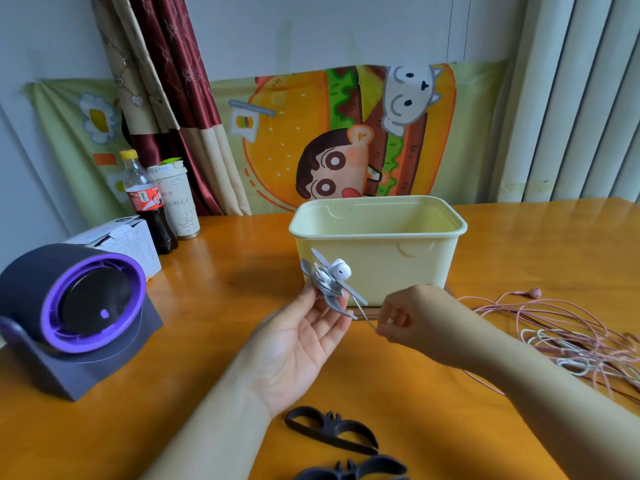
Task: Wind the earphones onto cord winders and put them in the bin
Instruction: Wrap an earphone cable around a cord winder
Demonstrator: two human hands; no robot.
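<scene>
Left hand (304, 341) holds the grey winder (329, 287) up just in front of the bin (377, 234), its fingers (320, 315) gripping the lower wing, with the white earphones (341, 271) coiled round the middle. 1 short cord tail (363, 313) runs down and right from the winder to the right hand (412, 317), which pinches its end. The winder's long axis tilts upper-left to lower-right. The bin's open mouth sits above and behind it. Pink earphones (554, 327) wait right of the bin, and 2 black winders (329, 431) lie on the desk (225, 289) in front.
</scene>
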